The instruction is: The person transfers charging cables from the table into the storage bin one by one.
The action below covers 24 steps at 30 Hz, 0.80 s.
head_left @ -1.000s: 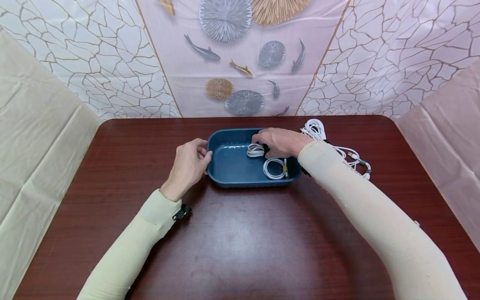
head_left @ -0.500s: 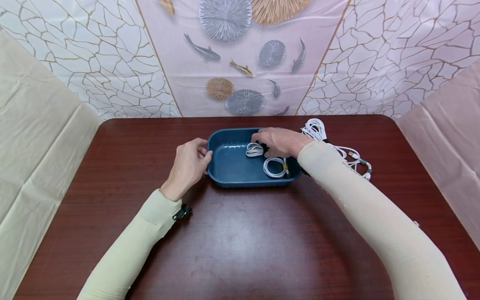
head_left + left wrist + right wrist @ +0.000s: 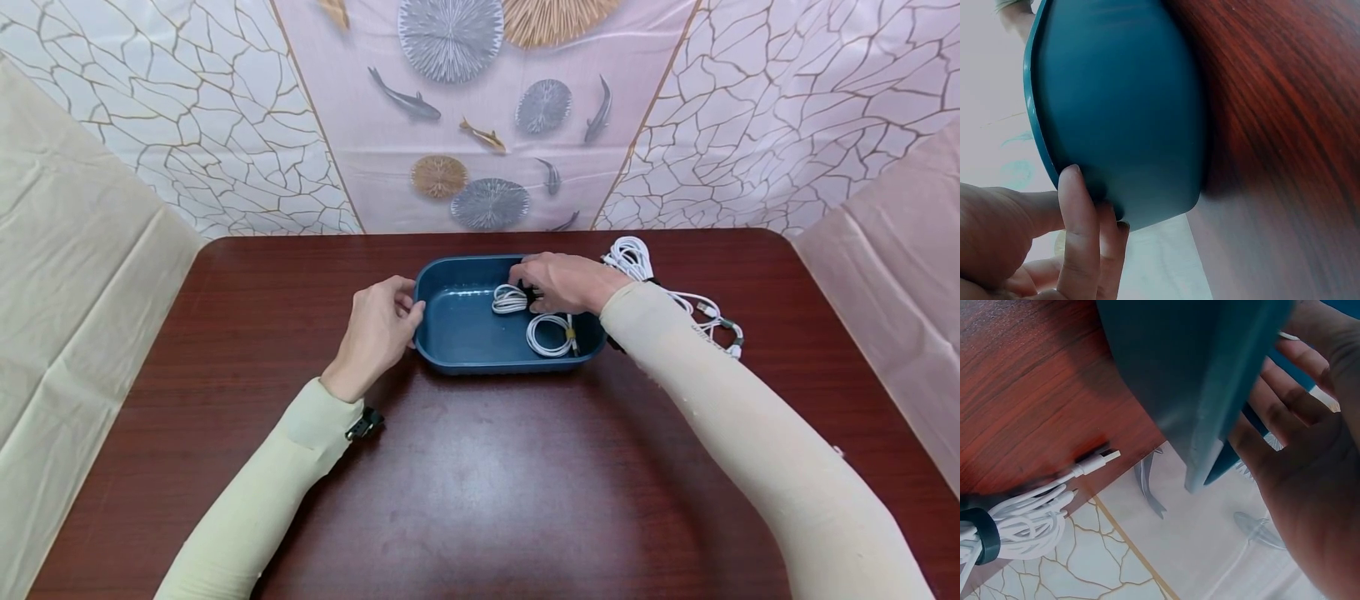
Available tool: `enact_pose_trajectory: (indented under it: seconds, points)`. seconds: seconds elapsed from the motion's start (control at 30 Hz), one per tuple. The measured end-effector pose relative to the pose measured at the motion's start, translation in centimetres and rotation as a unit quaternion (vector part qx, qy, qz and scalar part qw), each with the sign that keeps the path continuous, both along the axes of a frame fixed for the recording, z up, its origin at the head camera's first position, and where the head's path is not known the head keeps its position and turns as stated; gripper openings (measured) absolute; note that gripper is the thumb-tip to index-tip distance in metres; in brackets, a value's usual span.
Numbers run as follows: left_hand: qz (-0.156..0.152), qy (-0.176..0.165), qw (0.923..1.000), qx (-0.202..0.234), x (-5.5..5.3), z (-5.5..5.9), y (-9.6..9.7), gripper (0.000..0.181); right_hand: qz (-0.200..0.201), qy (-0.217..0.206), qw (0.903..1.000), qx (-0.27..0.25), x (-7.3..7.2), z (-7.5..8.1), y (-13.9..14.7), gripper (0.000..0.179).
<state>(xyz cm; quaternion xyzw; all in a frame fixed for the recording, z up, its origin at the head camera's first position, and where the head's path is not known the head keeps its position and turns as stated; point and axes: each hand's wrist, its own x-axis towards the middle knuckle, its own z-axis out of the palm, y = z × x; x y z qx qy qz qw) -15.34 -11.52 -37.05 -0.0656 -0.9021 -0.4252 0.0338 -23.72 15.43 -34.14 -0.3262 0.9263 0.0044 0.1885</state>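
A dark blue plastic basin (image 3: 480, 367) stands on the table. At its left end my left hand (image 3: 381, 327) pinches the rim, the thumb on the rim side and the fingers against the outer wall, as the left wrist view shows. My right hand (image 3: 566, 283) reaches over the right end into the basin, its fingers loosely bent. Beside its fingertips a coiled white cable (image 3: 509, 299) with a dark tie lies on the basin floor. Nearer the front lies another white cable coil (image 3: 548, 336) with a yellow tie. The right fingertips are partly hidden.
Outside the basin, bundled white cables (image 3: 630, 257) lie behind the right forearm at the back right. Another white cable (image 3: 723, 329) with a green tie lies further right. A patterned cloth backdrop (image 3: 491, 167) rises behind the table's far edge.
My right hand has shifted slightly right, while the coil beside its fingertips, after a tiny move left, has stayed in place. The front coil's tied end has shifted slightly. The left hand stays still.
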Motion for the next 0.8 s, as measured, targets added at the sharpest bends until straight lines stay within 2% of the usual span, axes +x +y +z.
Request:
enact_pose_trajectory:
  seconds: [0.43, 0.8]
  points:
    - [0.002, -0.006, 1.0000, -0.004, 0.00, 0.02, 0.01, 0.035, 0.013, 0.037, 0.9991, 0.014, 0.19, 0.18, 0.05, 0.047]
    - [0.007, -0.002, 1.0000, -0.005, -0.03, 0.01, -0.01, 0.033, 0.002, 0.037, 0.9993, 0.010, 0.22, 0.20, 0.21, 0.047]
